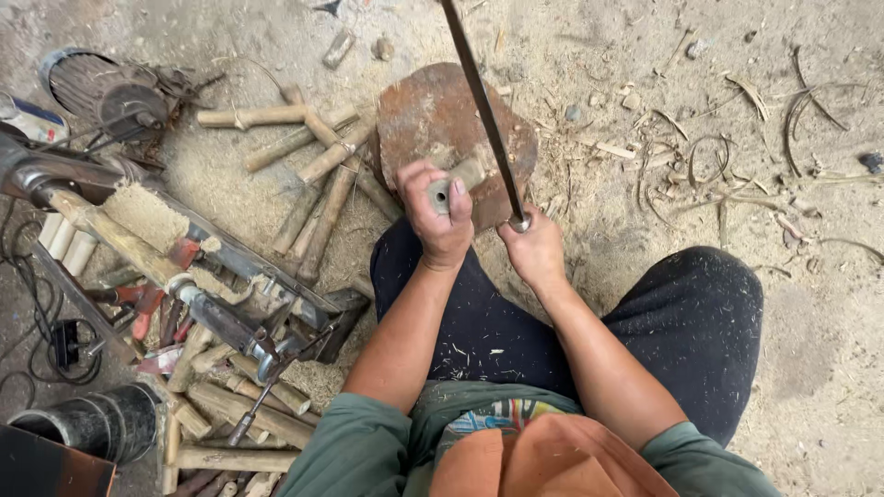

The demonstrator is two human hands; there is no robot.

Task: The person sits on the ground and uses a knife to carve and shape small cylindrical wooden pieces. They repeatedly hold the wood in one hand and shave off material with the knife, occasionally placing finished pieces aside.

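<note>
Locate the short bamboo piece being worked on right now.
In the head view, centre frame, the short bamboo piece is gripped in the left hand, over the flat stone, just left of the metal rod.

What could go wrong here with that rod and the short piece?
1. The left hand grips the short bamboo piece right beside the long metal rod held by the right hand; a slip could jab fingers.
2. The piece rests on a worn wooden block; it might roll.
</note>
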